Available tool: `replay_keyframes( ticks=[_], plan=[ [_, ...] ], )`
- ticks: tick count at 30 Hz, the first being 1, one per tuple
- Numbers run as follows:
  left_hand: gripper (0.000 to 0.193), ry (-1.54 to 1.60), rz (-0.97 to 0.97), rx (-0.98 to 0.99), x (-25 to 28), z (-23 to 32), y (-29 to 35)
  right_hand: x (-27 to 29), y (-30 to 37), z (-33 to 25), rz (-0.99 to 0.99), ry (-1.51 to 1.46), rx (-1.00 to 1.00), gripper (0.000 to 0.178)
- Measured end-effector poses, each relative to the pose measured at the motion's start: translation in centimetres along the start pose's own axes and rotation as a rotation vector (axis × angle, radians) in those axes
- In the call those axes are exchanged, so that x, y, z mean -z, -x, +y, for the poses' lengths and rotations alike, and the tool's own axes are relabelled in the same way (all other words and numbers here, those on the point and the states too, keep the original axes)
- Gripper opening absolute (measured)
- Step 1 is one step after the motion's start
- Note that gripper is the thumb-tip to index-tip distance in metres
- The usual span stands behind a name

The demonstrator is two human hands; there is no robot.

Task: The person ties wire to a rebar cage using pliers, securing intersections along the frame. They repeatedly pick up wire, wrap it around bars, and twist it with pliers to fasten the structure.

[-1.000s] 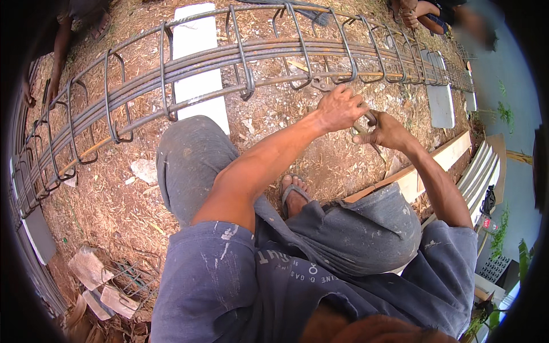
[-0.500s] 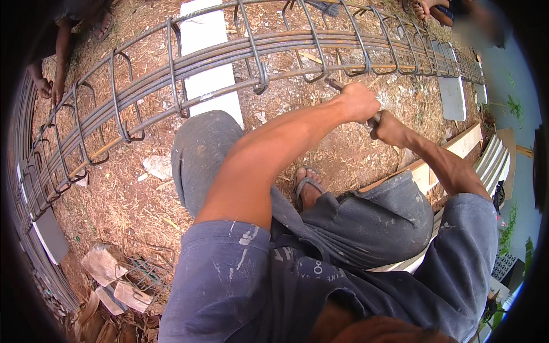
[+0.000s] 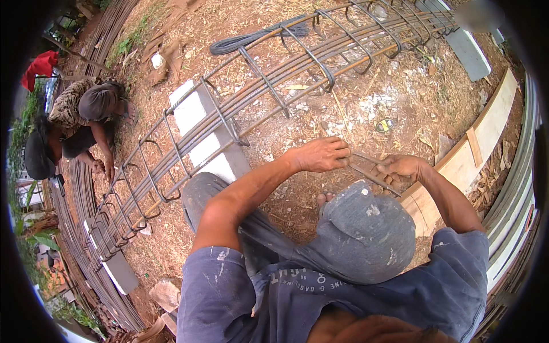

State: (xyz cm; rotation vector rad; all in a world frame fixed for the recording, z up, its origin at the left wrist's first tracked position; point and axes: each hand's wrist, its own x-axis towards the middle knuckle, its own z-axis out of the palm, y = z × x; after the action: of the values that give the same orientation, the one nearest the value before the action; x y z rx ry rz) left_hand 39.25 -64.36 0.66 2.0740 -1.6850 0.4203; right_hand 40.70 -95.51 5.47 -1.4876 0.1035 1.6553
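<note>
My left hand (image 3: 323, 154) is closed, with curled fingers at one end of a dark metal tool with two thin arms, like pincers (image 3: 372, 176). My right hand (image 3: 402, 169) has its fingers bent around the other part of this tool, above my bent knee. The tool's jaws cannot be made out. Beyond my hands a long rebar cage (image 3: 265, 84) runs from lower left to upper right, made of lengthwise bars with bent stirrups. Both hands are apart from the cage. A white block (image 3: 224, 163) lies under it.
Another person (image 3: 80, 108) crouches at the cage's left end beside a dark cap. A coil of dark wire (image 3: 257, 39) lies behind the cage. To the right are a wooden plank (image 3: 486, 128) and a yellow-black round object (image 3: 385, 124). A grey block (image 3: 469, 54) supports the cage's far end.
My hands have drawn back from the cage with the tool, nearer my knee, and are farther apart. The tool's two arms now show between them. The view has turned toward the left.
</note>
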Motion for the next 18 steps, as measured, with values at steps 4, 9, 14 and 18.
replay_keyframes(
  ticks=[4,9,14,18],
  plan=[
    [0.020,-0.017,-0.202,0.118,-0.3,-0.7,-3.6,0.4,-0.7,-2.1,0.512,0.587,0.260,0.063],
    [0.023,0.032,-0.385,0.611,1.2,-3.6,-9.4,-2.6,-0.6,-3.5,0.626,0.263,0.464,0.037],
    [0.060,-0.092,0.270,0.959,4.4,-6.5,-8.7,2.0,-4.4,-3.1,0.817,-0.077,0.407,0.033],
    [0.061,-0.278,0.189,1.225,6.1,-8.7,-4.9,3.8,-10.6,-5.7,0.705,-0.254,0.456,0.036]
  ],
)
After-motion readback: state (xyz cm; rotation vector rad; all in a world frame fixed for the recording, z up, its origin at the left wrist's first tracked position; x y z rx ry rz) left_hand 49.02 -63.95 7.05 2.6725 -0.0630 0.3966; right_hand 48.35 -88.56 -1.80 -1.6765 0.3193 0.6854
